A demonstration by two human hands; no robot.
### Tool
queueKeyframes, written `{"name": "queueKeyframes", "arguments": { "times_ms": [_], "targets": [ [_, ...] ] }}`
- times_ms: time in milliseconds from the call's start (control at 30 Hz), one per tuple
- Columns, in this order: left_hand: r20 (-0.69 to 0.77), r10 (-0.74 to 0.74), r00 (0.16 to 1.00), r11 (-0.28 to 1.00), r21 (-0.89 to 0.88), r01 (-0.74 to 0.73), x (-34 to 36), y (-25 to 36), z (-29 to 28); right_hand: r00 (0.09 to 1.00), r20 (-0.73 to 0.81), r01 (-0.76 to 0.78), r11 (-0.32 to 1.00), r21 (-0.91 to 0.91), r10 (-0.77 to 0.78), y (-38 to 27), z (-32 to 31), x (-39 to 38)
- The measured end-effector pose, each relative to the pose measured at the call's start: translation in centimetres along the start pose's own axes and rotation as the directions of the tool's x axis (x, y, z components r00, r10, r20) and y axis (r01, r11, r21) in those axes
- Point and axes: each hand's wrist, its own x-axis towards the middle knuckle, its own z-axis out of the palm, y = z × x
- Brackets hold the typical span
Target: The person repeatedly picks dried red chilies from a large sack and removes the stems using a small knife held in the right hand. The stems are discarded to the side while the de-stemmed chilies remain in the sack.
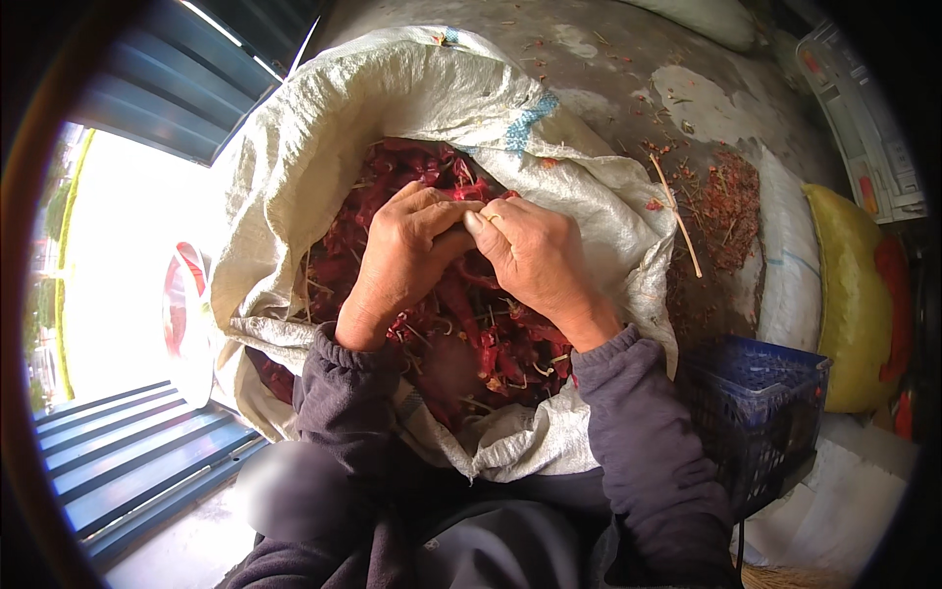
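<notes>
A large white woven sack (392, 88), its mouth rolled wide, holds a heap of dried red chili peppers (461, 304) with pale stems. Over the heap, my left hand (417, 240) and my right hand (535, 250) meet at the fingertips, both closed in a pinch. Between them is a dried chili pepper, mostly hidden by the fingers; a pale bit of stem shows at the right thumb. Both hands are above the peppers inside the sack's rim.
At the right stands a blue plastic crate (775, 368), near a yellow sack (834, 294) and a white sack (790, 255). Red scraps (726, 211) and a thin stick (677, 216) lie on the concrete floor. Blue corrugated metal panels (147, 442) flank a bright opening at left.
</notes>
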Motion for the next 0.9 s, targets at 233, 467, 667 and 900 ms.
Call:
{"name": "queueKeyframes", "arguments": {
  "times_ms": [233,467,667,900],
  "targets": [
    [0.073,-0.202,0.977,0.966,-0.152,0.211,-0.2,0.9,-0.6,0.986,-0.033,-0.153,0.967,0.203,0.163,-0.9,-0.1,0.4],
    [0.128,-0.397,0.909,0.642,-0.669,0.374,-0.3,1.1,-0.8,0.796,0.268,-0.534,0.421,0.733,0.542,-2.6,0.1,1.2],
    [0.055,-0.522,0.851,0.549,-0.742,0.385,-0.6,1.4,-0.9,0.791,0.192,-0.448,0.335,0.829,0.581,-1.0,-0.6,1.4],
    [-0.042,-0.569,0.821,0.439,-0.860,0.260,-1.0,-1.1,-1.9,0.721,-0.129,-0.378,0.542,0.750,0.681,1.3,-4.0,2.9]
  ]
}}
